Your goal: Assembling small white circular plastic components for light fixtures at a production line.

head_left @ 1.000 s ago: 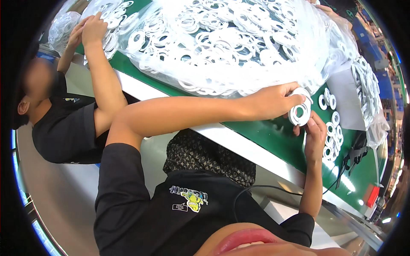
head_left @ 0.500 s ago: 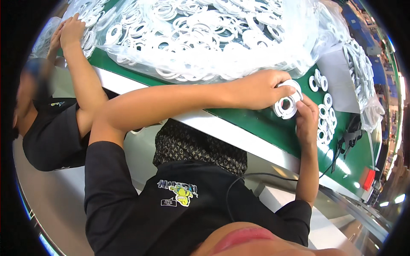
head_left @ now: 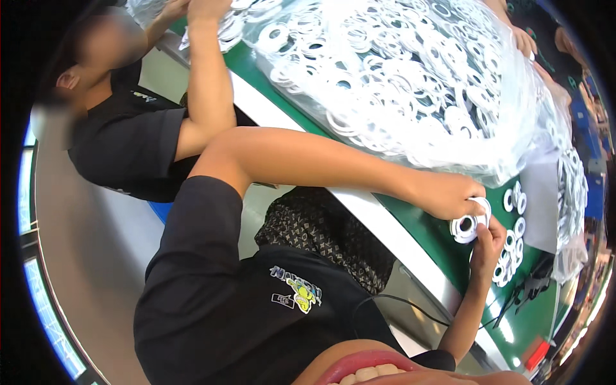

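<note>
A round white plastic ring part (head_left: 463, 228) with a dark central hole is held over the green table, between my two hands. My left hand (head_left: 449, 196) reaches across from the left, its fingers closed over the upper edge of the part. My right hand (head_left: 489, 249) comes up from below and pinches the right edge between thumb and fingers. Another white rim shows at the upper right of the part; whether it is a second ring I cannot tell. Close to my right hand lies a small group of white rings (head_left: 511, 253).
A large clear plastic bag (head_left: 308, 106) full of white rings spreads across the green table (head_left: 410, 224). Further right are a grey-white panel (head_left: 539, 199), more bagged rings (head_left: 571, 192), a black cable (head_left: 529, 289) and a red block (head_left: 536, 354). A co-worker's arm (head_left: 212, 77) is at left.
The view has shifted, so the table and both hands appear lower and further right. Both hands stay on the white ring part, which looks slightly turned.
</note>
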The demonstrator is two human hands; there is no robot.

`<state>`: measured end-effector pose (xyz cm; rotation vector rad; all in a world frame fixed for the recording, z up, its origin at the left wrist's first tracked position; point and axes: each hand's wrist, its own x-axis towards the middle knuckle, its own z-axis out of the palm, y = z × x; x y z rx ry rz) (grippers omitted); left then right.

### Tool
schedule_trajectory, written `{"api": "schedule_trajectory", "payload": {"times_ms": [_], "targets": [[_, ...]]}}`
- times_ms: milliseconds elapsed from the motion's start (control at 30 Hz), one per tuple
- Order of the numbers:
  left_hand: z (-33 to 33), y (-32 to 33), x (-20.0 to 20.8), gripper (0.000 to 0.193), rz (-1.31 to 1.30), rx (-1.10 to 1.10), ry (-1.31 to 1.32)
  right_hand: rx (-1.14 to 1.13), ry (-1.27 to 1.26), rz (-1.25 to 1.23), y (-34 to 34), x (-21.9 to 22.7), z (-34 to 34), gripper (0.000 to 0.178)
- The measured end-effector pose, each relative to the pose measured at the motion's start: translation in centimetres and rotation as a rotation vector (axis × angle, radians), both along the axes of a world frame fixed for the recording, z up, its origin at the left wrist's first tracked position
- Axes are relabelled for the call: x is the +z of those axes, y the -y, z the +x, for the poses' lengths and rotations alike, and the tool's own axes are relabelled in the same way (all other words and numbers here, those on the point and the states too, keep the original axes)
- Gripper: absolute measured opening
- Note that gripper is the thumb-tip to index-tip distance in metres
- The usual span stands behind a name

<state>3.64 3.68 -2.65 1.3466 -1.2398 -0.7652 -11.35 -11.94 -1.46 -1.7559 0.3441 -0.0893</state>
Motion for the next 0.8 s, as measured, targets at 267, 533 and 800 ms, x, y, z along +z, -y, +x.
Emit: {"api": "schedule_trajectory", "payload": {"times_ms": [267, 533, 800], "targets": [[0.6, -0.4, -0.5, 0.034, 0.104, -0.092, -0.471, -0.124, 0.097, 0.089, -0.8, -1.0, 0.6, 0.039], [1.3, 0.3, 0.8, 0.035, 0.059, -0.040, -0.566, -0.213, 0.184, -0.005, -1.7, 0.1, 1.1, 0.033], [1.2, 0.0, 0.7, 0.033, 0.131, -0.048, -0.557, -0.076, 0.079, -0.025, -1.7, 0.6, 1.3, 0.025]]}}
